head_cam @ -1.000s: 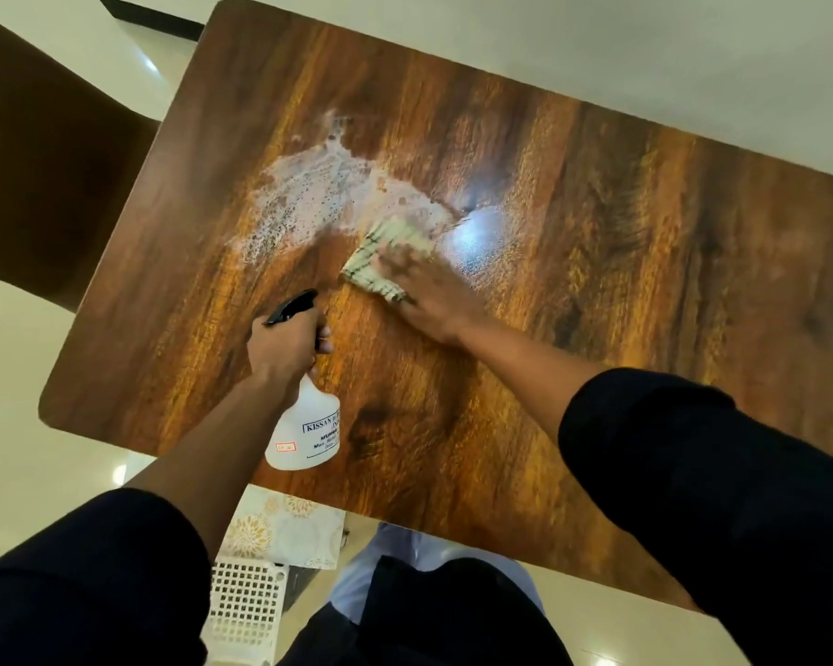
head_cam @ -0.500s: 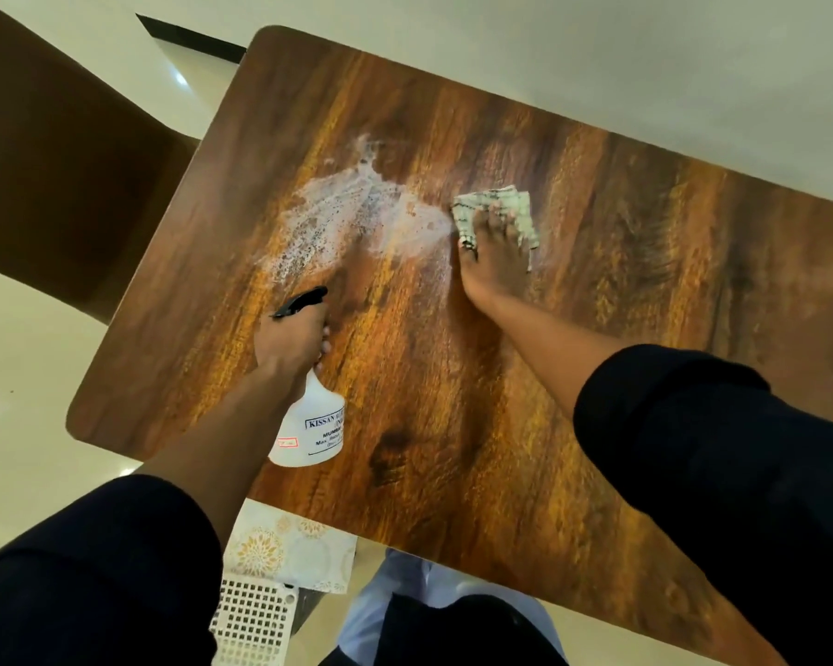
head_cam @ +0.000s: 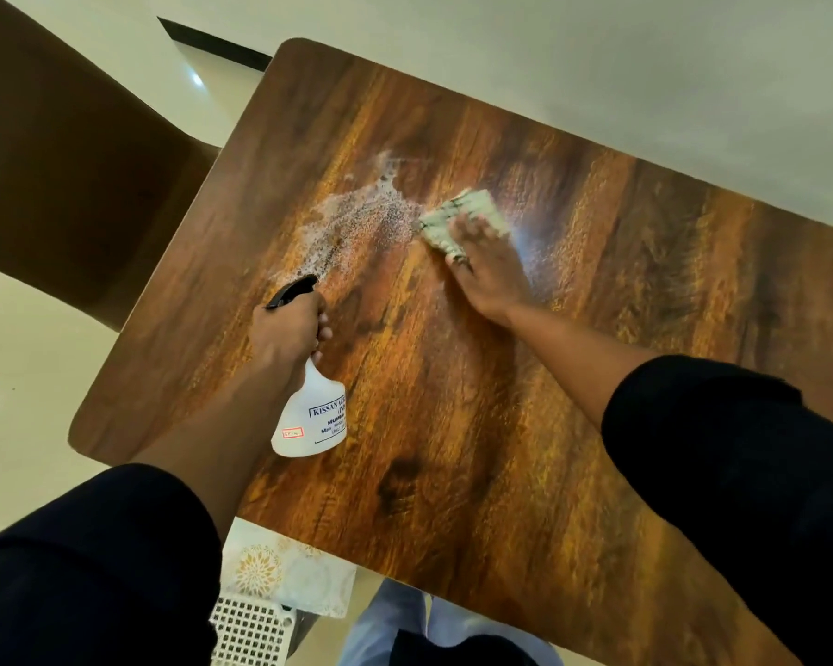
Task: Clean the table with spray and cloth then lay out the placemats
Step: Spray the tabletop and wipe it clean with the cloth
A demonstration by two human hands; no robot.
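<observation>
Since half a second ago the cloth (head_cam: 467, 218) has slid back leftward under the right hand (head_cam: 489, 274) to the right edge of the foam patch (head_cam: 357, 223), while the spray bottle (head_cam: 311, 415) has kept its place in the left hand (head_cam: 287, 336).

Nearest the camera, two dark sleeves (head_cam: 92, 564) frame the view, with pale trousers (head_cam: 395, 617) showing below the near edge of the table (head_cam: 525, 473). Beside the left sleeve, below that edge, a white placemat (head_cam: 280, 569) with gold flower prints lies on top of a white lattice basket (head_cam: 251, 632); how many mats are stacked there cannot be told.

Over the near left part of the wood-grain table, the left hand grips the neck of the white spray bottle, fingers curled round it below the black trigger head (head_cam: 292, 293), whose nozzle points away toward the foam. The labelled bottle body hangs tilted toward the person; whether its base touches the table is not clear.

Farther out, the right hand lies flat with fingers extended, pressing down on the pale green cloth, which is motion-blurred. The cloth touches the right rim of the speckled white foam. A wet sheen (head_cam: 525, 242) shows just right of the hand.

Beyond the table's left side stands a dark brown chair (head_cam: 68, 161), on a pale glossy floor (head_cam: 20, 377).
</observation>
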